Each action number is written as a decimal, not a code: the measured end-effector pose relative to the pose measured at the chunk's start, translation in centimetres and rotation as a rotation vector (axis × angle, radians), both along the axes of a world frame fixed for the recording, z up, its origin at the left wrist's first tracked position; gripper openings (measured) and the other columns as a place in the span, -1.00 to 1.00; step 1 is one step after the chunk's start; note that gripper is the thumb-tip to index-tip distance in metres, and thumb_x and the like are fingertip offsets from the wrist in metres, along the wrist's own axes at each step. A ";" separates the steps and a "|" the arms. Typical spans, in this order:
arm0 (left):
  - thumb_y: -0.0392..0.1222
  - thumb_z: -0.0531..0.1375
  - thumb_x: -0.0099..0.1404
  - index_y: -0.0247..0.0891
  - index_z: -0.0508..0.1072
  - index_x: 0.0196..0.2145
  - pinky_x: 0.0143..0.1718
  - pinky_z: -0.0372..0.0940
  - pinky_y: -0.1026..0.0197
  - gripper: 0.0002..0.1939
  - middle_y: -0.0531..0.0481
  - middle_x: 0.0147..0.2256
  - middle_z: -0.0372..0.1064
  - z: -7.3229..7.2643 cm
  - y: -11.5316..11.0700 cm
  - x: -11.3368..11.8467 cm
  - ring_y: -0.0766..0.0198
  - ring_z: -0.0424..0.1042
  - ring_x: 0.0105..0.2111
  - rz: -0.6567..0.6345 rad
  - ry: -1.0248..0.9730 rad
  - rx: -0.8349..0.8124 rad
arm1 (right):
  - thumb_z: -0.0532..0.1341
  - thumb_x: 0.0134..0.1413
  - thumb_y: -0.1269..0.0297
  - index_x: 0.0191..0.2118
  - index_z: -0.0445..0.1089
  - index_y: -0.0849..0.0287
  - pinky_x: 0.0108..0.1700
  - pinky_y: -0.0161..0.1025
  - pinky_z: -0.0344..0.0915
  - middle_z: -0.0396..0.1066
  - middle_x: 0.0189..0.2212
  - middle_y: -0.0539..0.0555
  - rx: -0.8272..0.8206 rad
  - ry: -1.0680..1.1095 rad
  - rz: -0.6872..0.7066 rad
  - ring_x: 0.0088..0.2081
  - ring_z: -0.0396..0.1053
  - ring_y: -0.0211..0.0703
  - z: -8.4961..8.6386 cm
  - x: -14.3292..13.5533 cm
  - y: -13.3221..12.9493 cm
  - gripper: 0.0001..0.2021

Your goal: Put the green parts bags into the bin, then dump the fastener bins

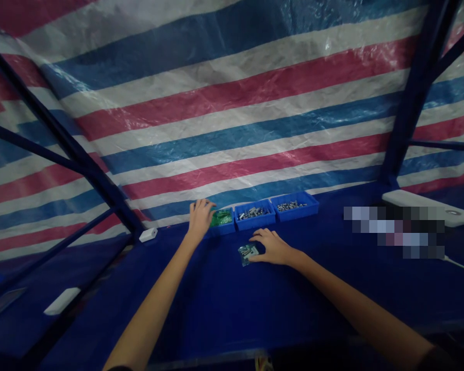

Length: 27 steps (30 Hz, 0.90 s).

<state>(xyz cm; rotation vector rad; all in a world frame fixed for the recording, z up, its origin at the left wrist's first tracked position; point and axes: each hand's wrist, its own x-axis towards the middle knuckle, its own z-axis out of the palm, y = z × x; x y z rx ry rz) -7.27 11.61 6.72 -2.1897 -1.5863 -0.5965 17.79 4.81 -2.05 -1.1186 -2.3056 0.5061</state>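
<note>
From the head view, the left hand point(200, 216) is laid, fingers curled, over the rim of a blue tray point(222, 220) of green boards; whether anything is gripped cannot be told. A small circuit board point(247, 253) on the blue table point(216, 304) is touched by the spread right hand point(272, 247). Metal parts are held in two further trays point(254, 214). A picking-up step is judged underway; a careful pinch is called for.

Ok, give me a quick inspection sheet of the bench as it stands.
Surface: blue bench top, dim.
Job's things: small circuit board flat on bench; left blue tray holds green boards.
Clutter: two more blue trays of small metal parts; white blocks.
Hands: left hand at the left tray's edge; right hand fingers on the circuit board.
Cables: white cable far right.
Surroundings: striped tarp, blue frame posts.
</note>
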 end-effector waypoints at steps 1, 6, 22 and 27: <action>-0.18 0.08 0.23 -0.12 0.44 -0.21 -0.06 0.00 0.05 -0.80 -0.11 -0.17 0.37 -0.4 -1.2 1.1 0.09 0.25 -0.10 -0.073 -0.022 0.028 | 0.22 -0.19 -0.17 -0.10 0.37 0.06 0.03 0.04 0.07 0.28 -0.05 0.14 -0.002 0.006 0.001 0.00 0.19 0.05 0.0 0.0 0.0 -0.45; -0.01 0.08 0.23 -0.14 0.42 -0.19 -0.08 0.06 0.09 -0.73 -0.03 -0.22 0.40 -3.7 -5.7 5.3 0.16 0.29 -0.14 -0.248 -0.205 -0.126 | 0.32 -0.23 0.04 -0.21 0.35 0.06 -0.17 -0.19 0.20 0.40 -0.28 0.02 -0.029 0.096 -0.039 -0.20 0.33 -0.11 0.5 0.0 0.1 -0.61; -0.19 0.12 0.20 -0.20 0.43 -0.37 -0.19 0.14 0.17 -0.90 0.01 -0.36 0.40 -5.8 -7.8 5.5 0.26 0.36 -0.30 -0.455 -0.456 -0.174 | 0.20 -0.04 0.25 -0.23 0.36 0.09 -0.29 -0.27 0.30 0.45 -0.28 0.03 0.037 0.399 -0.051 -0.23 0.39 -0.18 1.2 -0.1 0.7 -0.81; -0.31 0.06 0.23 -0.23 0.40 -0.40 -0.23 0.14 0.18 -0.87 -0.03 -0.36 0.35 -6.0 -8.4 5.2 0.27 0.31 -0.30 -0.498 -0.195 0.000 | 0.16 0.01 0.38 -0.31 0.44 0.07 -0.04 -0.14 0.25 0.44 -0.23 0.06 0.322 0.359 -0.039 -0.12 0.33 -0.13 1.2 -0.4 0.2 -0.86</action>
